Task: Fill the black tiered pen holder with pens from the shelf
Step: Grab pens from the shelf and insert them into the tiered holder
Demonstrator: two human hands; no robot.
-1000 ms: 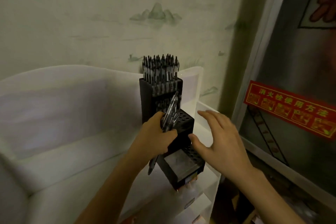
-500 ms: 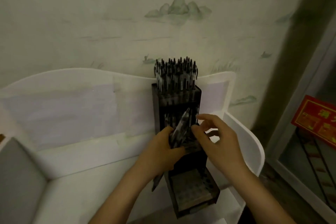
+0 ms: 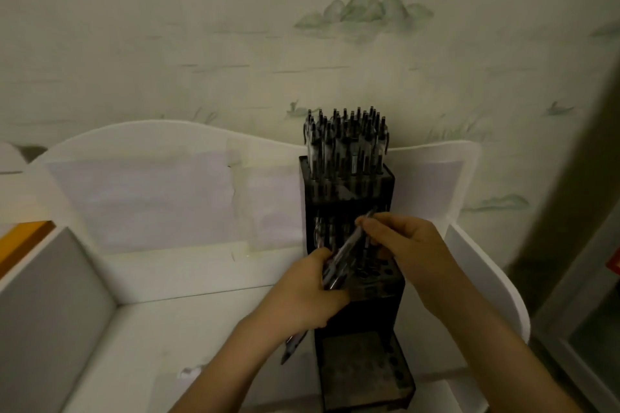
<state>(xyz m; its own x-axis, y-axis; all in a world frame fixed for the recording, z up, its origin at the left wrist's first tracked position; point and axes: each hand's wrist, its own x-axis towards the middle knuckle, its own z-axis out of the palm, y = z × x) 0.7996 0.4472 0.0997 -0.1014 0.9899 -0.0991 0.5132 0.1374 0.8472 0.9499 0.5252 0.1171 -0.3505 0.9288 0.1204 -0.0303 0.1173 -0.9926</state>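
Pen holder (image 3: 352, 375), black and tiered, stood on the white shelf (image 3: 201, 329) near its right end, backed against the shelf's rear panel. Top tier was packed with upright pens (image 3: 347, 141); middle tier showed open holes; lowest tier appeared unfilled. Left hand (image 3: 302, 295) gripped a bundle of pens (image 3: 339, 261), fingers curled round it, beside the middle tier. Right hand (image 3: 402, 245) pinched the upper end of one pen (image 3: 364, 221) from that bundle, above the middle tier.
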